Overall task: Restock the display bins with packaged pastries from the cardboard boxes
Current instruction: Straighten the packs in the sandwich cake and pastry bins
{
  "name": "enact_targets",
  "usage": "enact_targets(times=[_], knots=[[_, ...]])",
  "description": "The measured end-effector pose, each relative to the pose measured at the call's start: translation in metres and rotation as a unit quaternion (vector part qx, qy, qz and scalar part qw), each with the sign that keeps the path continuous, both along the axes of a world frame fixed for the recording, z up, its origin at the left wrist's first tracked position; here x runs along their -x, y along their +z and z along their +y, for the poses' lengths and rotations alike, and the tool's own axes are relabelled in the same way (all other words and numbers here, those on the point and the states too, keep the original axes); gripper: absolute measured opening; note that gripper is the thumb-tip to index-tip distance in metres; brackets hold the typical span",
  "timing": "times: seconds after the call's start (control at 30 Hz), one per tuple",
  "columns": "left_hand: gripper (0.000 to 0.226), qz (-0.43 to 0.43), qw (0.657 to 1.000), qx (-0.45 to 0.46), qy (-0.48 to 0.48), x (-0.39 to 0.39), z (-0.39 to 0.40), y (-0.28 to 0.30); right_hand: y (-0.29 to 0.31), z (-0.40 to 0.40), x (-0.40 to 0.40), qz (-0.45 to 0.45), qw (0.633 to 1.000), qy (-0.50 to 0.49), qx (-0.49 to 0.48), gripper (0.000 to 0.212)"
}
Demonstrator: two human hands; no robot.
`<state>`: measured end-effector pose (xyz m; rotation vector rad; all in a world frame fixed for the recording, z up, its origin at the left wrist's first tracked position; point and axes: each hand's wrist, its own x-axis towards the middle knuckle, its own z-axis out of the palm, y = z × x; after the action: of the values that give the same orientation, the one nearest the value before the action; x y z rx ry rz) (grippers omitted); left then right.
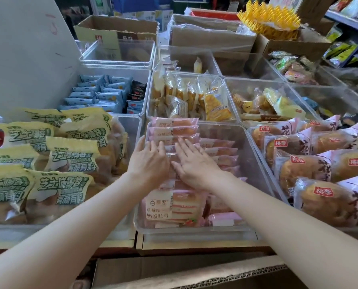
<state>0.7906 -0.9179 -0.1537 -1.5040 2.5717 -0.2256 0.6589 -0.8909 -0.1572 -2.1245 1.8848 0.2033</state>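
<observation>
A clear plastic display bin in the front middle holds rows of pink-wrapped pastry packs, stacked along its left side and lower on the right. My left hand lies flat on the left row with fingers straight. My right hand presses flat on the same row just beside it, fingers pointing away from me. Neither hand holds a pack. An open cardboard box sits below the table edge at the bottom; its contents are hidden.
Left bin holds yellow-green bread bags. Right bin holds pink bun bags. Behind stand bins of blue packs, sliced cakes and yellow pastries. Cardboard boxes line the back. A white board leans at left.
</observation>
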Motion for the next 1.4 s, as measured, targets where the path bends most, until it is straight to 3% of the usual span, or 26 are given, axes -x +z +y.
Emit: enact_targets(times=[0.1,0.3,0.47,0.53,0.63,0.87,1.03,1.2,1.3,1.4], knots=[[0.058,0.058,0.997,0.04,-0.031,0.01,-0.02,0.008,0.001,-0.01,0.011,-0.045,0.995,-0.081,0.042,0.064],[0.069,0.021,0.995,-0.098,0.011,0.014,-0.033,-0.015,-0.009,-0.018,0.014,0.039,0.997,-0.054,0.038,0.062],[0.072,-0.011,1.0,0.014,-0.015,0.016,-0.048,-0.006,0.003,-0.04,0.018,0.074,0.988,-0.039,0.131,0.059],[0.069,-0.013,0.999,0.026,-0.031,0.019,-0.061,-0.003,0.005,-0.056,0.02,0.099,0.988,-0.019,0.114,0.059],[0.071,-0.028,0.999,-0.025,-0.01,0.019,-0.072,-0.012,-0.005,-0.064,0.017,0.089,0.993,-0.047,0.061,0.061],[0.075,0.003,0.997,-0.061,0.037,0.017,-0.072,-0.026,-0.013,-0.062,0.019,0.055,0.995,-0.053,0.062,0.058],[0.074,-0.008,0.994,-0.094,0.06,0.015,-0.073,-0.013,-0.002,-0.068,0.025,0.06,0.997,-0.039,0.007,0.058],[0.059,0.099,0.993,-0.047,0.045,-0.01,-0.062,0.013,0.03,-0.049,0.042,-0.067,0.991,-0.085,0.076,0.055],[0.053,0.141,0.988,-0.06,0.02,-0.025,-0.035,0.021,0.035,-0.013,0.046,-0.135,0.983,-0.116,0.041,0.053],[0.072,0.1,0.989,-0.077,-0.073,-0.026,0.008,0.019,0.034,0.018,0.039,-0.193,0.966,-0.172,-0.006,0.055]])
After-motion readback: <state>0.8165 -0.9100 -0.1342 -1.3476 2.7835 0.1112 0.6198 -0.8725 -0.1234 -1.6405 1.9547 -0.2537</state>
